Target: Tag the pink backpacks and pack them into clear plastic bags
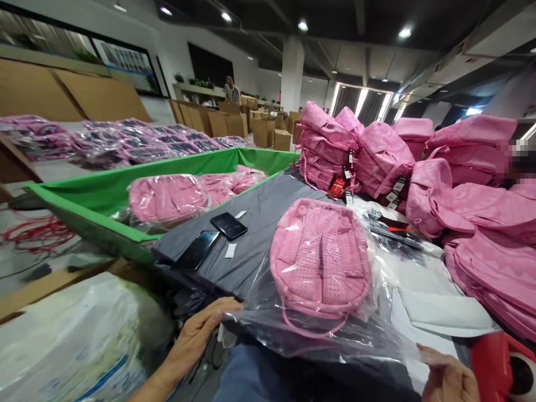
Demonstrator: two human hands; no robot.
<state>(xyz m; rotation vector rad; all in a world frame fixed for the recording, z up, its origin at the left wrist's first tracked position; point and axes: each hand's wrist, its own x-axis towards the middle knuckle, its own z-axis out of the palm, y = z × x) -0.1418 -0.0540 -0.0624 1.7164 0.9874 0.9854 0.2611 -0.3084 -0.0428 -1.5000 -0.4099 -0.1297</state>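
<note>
A pink backpack [320, 259] lies inside a clear plastic bag [301, 343] on the dark cloth-covered table [259, 206]. Its strap loop points toward me, and the bag's near edge is stretched wide. At the left corner of that edge, my left hand [201, 329] is closed on the plastic. My right hand [450, 374] pinches the opposite corner at the lower right, partly cut off by the frame. White sheets [444, 307] lie to the right of the bagged backpack.
Pink backpacks [385, 156] with tags are piled at the right. A green bin [100, 192] at the left holds bagged backpacks. Two phones [229, 225] lie on the table. A red object [492, 363] stands at lower right. Cardboard boxes [263, 132] and a person [231, 91] are behind.
</note>
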